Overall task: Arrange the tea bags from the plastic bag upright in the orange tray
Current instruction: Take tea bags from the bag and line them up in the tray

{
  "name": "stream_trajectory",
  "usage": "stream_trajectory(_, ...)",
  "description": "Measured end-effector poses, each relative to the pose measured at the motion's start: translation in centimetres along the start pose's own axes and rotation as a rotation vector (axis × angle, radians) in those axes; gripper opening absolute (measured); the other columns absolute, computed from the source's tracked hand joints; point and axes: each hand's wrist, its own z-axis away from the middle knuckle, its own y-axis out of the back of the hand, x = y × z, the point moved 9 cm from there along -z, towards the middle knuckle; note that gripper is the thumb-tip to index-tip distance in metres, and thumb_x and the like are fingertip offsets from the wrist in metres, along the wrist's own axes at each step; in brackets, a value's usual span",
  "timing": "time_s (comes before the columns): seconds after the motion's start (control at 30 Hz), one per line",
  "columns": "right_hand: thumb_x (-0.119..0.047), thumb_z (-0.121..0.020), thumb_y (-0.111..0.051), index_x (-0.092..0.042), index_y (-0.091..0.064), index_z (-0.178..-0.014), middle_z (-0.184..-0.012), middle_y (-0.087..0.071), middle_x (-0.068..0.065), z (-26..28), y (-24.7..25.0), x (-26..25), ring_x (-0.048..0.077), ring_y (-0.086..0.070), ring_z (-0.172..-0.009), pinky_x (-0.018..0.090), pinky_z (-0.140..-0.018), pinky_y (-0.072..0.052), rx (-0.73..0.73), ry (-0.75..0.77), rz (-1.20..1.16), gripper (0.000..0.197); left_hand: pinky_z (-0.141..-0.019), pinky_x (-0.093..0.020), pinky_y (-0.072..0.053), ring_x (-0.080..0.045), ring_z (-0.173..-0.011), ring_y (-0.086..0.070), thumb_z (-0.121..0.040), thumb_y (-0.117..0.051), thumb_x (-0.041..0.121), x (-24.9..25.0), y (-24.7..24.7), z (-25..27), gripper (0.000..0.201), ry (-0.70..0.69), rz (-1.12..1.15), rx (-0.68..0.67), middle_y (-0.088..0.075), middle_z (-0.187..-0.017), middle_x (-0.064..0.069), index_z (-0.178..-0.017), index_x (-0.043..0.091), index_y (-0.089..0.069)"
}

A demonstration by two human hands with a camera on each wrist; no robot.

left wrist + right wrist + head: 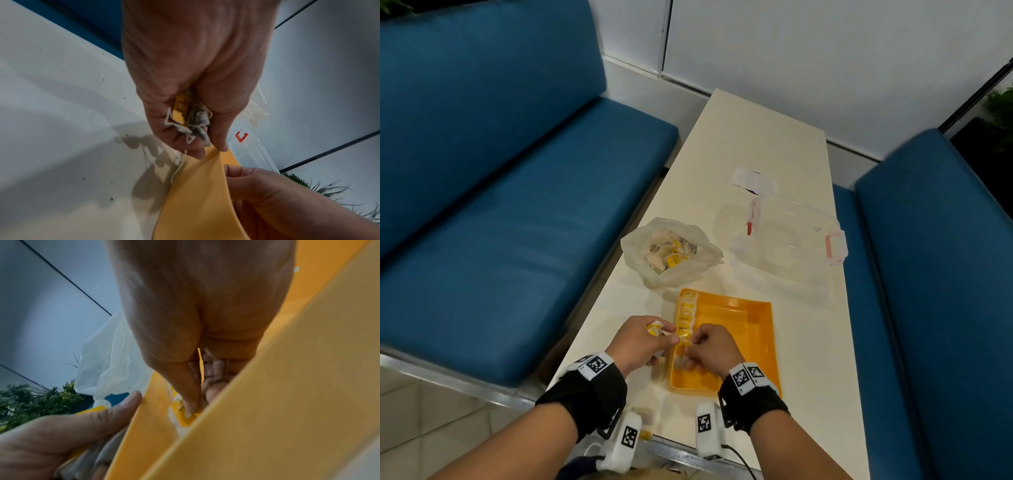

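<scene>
The orange tray [739, 329] lies on the near part of the table, with a row of tea bags [686, 317] standing along its left wall. My left hand [643, 337] sits just outside that wall and grips a bunch of tea bags [189, 116] with yellow tags and white strings. My right hand [710, 346] reaches into the tray's near left corner and pinches a tea bag [185, 415] at the end of the row. The plastic bag [671, 253] with several more tea bags lies open beyond the tray.
A clear lidded box [791, 236] with red clips stands at the right of the table [756, 144]. Blue bench seats [500, 222] flank the table on both sides. A loose tea bag [642, 413] lies near the table's front edge.
</scene>
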Motion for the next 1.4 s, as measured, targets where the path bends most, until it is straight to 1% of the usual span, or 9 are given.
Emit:
stream_trajectory(0.2,0.005,-0.076,-0.066,-0.011,-0.049,-0.078,-0.059,-0.062,0.015,-0.6,0.0,0.1,0.026,-0.061,-0.047,0.024,-0.04,-0.044,0.077,-0.031,0.024,0.024,-0.052,-0.027,-0.053,-0.014,-0.062,-0.064,-0.082,-0.084,0.017,0.1,0.0,0.2,0.018,-0.009,-0.02,-0.013,-0.071,-0.075,-0.006,-0.098,0.015,-0.076)
stream_trajectory(0.4,0.002,-0.074,-0.067,-0.012,-0.049,-0.082,-0.069,-0.066,0.019,-0.7,0.2,0.1,0.023,-0.063,-0.045,0.026,-0.041,-0.047,0.109,-0.021,0.058,0.024,-0.051,-0.026,-0.047,-0.013,-0.059,-0.061,-0.085,-0.082,0.02,-0.1,0.7,0.4,0.01,-0.03,-0.176,-0.082,-0.07,-0.073,-0.009,-0.093,0.018,-0.076)
stream_trajectory(0.57,-0.012,-0.08,-0.072,-0.014,-0.05,-0.085,-0.069,-0.067,0.012,-0.8,1.1,0.2,0.021,-0.068,-0.05,0.026,-0.044,-0.047,0.153,-0.005,0.062,0.023,-0.05,-0.019,-0.045,-0.006,-0.052,-0.058,-0.078,-0.085,0.02,-0.1,-0.2,1.9,0.01,-0.123,-0.585,-0.38,-0.073,-0.1,0.0,-0.083,0.025,-0.078)
stream_trajectory(0.63,-0.015,-0.081,-0.071,-0.015,-0.051,-0.084,-0.064,-0.068,0.01,-0.5,1.5,0.3,0.018,-0.065,-0.047,0.025,-0.044,-0.046,0.171,-0.007,0.077,0.02,-0.054,-0.016,-0.045,-0.006,-0.051,-0.057,-0.077,-0.086,0.016,-0.5,-1.0,3.0,0.015,-0.125,-0.692,-0.509,-0.07,-0.091,0.012,-0.088,0.023,-0.079)
stream_trajectory(0.73,-0.017,-0.081,-0.069,-0.015,-0.053,-0.081,-0.057,-0.068,0.007,-0.4,1.7,0.7,0.019,-0.064,-0.048,0.023,-0.043,-0.044,0.186,-0.018,0.089,0.017,-0.063,-0.02,-0.05,-0.01,-0.065,-0.065,-0.074,-0.087,0.019,-1.2,-1.9,4.2,0.022,-0.122,-0.891,-0.592,-0.066,-0.079,0.017,-0.094,0.026,-0.08)
stream_trajectory(0.9,-0.021,-0.084,-0.071,-0.015,-0.055,-0.081,-0.061,-0.066,0.005,0.0,1.8,0.9,0.018,-0.065,-0.05,0.023,-0.042,-0.041,0.184,-0.029,0.095,0.017,-0.08,-0.026,-0.047,-0.014,-0.098,-0.061,-0.077,-0.083,0.018,-2.1,-3.6,5.4,0.036,-0.206,-1.135,-0.691,-0.063,-0.106,0.011,-0.11,0.032,-0.078)
stream_trajectory(1.0,-0.02,-0.084,-0.071,-0.013,-0.057,-0.083,-0.065,-0.065,0.006,0.4,1.9,0.9,0.015,-0.065,-0.05,0.02,-0.039,-0.039,0.185,-0.027,0.092,0.016,-0.08,-0.027,-0.044,-0.019,-0.106,-0.062,-0.081,-0.081,0.02,-2.8,-4.2,5.6,0.044,-0.28,-1.237,-0.691,-0.064,-0.118,0.003,-0.121,0.037,-0.072)
stream_trajectory(1.27,-0.02,-0.086,-0.07,-0.01,-0.061,-0.085,-0.072,-0.066,0.008,1.2,1.9,0.7,0.015,-0.066,-0.053,0.019,-0.038,-0.037,0.18,-0.01,0.076,0.014,-0.077,-0.028,-0.046,-0.014,-0.091,-0.059,-0.079,-0.081,0.023,-3.1,-3.7,4.7,0.019,-0.292,-1.077,-0.63,-0.063,-0.104,0.004,-0.098,0.026,-0.078)
stream_trajectory(1.4,-0.025,-0.088,-0.072,-0.008,-0.063,-0.086,-0.076,-0.067,0.005,1.7,2.3,-0.1,0.018,-0.069,-0.056,0.027,-0.049,-0.047,0.191,0.06,0.018,0.019,-0.069,-0.02,-0.05,0.0,-0.073,-0.063,-0.076,-0.087,0.017,-2.3,-1.8,4.2,0.017,-0.208,-0.7,-0.59,-0.069,-0.086,0.017,-0.086,0.027,-0.077)
